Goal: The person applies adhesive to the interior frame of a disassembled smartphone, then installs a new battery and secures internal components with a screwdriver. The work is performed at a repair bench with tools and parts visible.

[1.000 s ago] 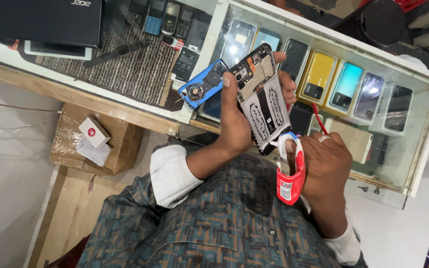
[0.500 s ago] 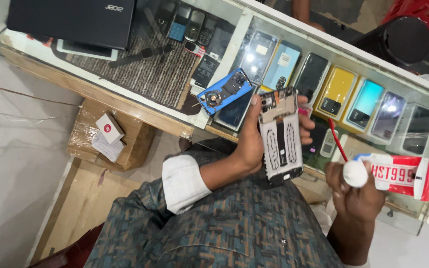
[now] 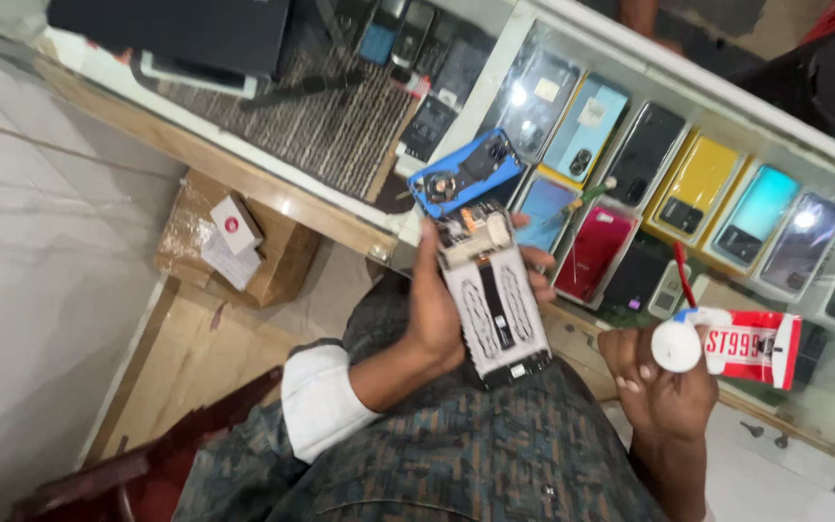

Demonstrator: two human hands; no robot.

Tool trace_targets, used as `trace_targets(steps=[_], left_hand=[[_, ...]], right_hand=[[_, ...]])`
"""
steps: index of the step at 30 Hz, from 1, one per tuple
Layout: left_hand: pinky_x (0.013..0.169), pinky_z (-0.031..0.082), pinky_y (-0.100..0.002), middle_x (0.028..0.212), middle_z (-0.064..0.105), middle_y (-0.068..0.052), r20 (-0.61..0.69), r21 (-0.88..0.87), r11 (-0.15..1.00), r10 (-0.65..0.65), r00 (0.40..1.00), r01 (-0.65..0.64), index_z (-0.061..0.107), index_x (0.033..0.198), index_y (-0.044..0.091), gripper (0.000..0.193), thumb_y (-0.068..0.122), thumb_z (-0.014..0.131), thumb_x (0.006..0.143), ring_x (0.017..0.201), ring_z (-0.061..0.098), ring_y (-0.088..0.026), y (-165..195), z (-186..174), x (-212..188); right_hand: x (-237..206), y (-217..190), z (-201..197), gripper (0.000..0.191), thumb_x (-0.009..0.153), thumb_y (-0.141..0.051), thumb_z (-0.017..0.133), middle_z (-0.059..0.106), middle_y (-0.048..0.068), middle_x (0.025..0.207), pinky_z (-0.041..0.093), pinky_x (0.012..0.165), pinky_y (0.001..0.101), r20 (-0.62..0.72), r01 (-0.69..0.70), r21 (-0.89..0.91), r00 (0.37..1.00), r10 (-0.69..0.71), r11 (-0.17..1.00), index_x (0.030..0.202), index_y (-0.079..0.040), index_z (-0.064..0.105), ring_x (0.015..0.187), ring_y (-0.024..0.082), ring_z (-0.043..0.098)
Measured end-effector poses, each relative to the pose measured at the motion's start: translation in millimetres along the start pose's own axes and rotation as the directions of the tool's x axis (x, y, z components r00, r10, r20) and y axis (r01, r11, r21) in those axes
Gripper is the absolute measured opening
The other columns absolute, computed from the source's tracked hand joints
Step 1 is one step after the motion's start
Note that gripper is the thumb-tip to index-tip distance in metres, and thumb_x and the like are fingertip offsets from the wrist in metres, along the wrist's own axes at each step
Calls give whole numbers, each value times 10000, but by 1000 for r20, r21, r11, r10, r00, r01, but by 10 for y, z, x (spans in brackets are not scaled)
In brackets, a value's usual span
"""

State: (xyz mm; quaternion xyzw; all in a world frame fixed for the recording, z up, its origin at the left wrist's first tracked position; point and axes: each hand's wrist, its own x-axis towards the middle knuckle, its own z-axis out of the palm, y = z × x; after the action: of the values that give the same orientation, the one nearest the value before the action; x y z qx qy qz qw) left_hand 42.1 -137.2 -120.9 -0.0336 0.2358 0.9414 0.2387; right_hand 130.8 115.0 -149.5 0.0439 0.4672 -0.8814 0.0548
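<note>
Nearest: patterned shirt torso w/ white cuff (image 3: 316,404) on the left forearm. Left hand (image 3: 437,304) is wrapped around an opened phone frame (image 3: 495,300), thumb side on its left edge, fingertips (image 3: 538,259) showing past the right edge; frame held upright-ish, tilted a bit, internals facing the camera, dark strip down the middle. It sits at scene centre, above the lap, just in front of the counter edge.

Right hand (image 3: 659,382) low right, fingers curled around a red-and-white glue tube (image 3: 741,343) lying roughly level, white round cap (image 3: 676,346) at the hand end, tube body sticking out right. Thin red stick (image 3: 683,275) rises just above the cap; can't tell if the hand holds it.

Just beyond the frame: blue phone back cover (image 3: 466,174) lying on the glass counter (image 3: 524,29), near touching the frame's top in view.

Under the glass: row of phones, yellow one (image 3: 698,184), red one (image 3: 596,246), teal one (image 3: 756,208).

Far left on counter: grey ribbed mat (image 3: 321,126), black laptop (image 3: 176,29). Near left, lower down: cardboard box (image 3: 244,242).
</note>
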Motion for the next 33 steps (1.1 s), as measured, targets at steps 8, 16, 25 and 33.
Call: trace_targets(steps=[8, 16, 25, 33], left_hand=[[1016, 566, -464, 1156, 671, -249, -8, -10, 979, 202, 979, -202, 444, 1523, -37, 990, 778, 134, 1053, 1041, 681, -290, 146, -102, -47], [1029, 559, -437, 1163, 666, -254, 57, -101, 966, 246, 968, -239, 442, 1521, -55, 1008, 794, 140, 1070, 1041, 688, -283, 42, 24, -35], [1031, 549, -412, 1183, 660, -235, 86, -48, 968, 251, 964, -248, 438, 1532, -44, 986, 790, 198, 1064, 1059, 670, -273, 30, 72, -44], [1004, 527, -380, 1167, 664, -225, 104, -40, 966, 259, 960, -256, 442, 1475, -29, 948, 798, 231, 1065, 1042, 645, -251, 9, 92, 2]], right_hand=[[177, 140, 54, 713, 1116, -639, 397, 478, 68, 548, 348, 550, 307, 46, 3, -303, 999, 11, 953, 766, -36, 548, 502, 165, 433], [164, 29, 403, 566, 1132, -515, 543, 531, -4, 637, 375, 570, 227, -91, -2, -762, 990, -104, 648, 784, -71, 584, 587, 123, 502], [280, -43, 653, 514, 1078, -423, 610, 449, 93, 640, 312, 586, 361, 175, 241, -962, 903, -391, 127, 767, -32, 489, 598, 217, 443], [330, -108, 717, 393, 1125, -223, 558, 499, 116, 724, 334, 588, 377, 393, 410, -911, 830, -395, -45, 813, 16, 562, 583, 260, 433]])
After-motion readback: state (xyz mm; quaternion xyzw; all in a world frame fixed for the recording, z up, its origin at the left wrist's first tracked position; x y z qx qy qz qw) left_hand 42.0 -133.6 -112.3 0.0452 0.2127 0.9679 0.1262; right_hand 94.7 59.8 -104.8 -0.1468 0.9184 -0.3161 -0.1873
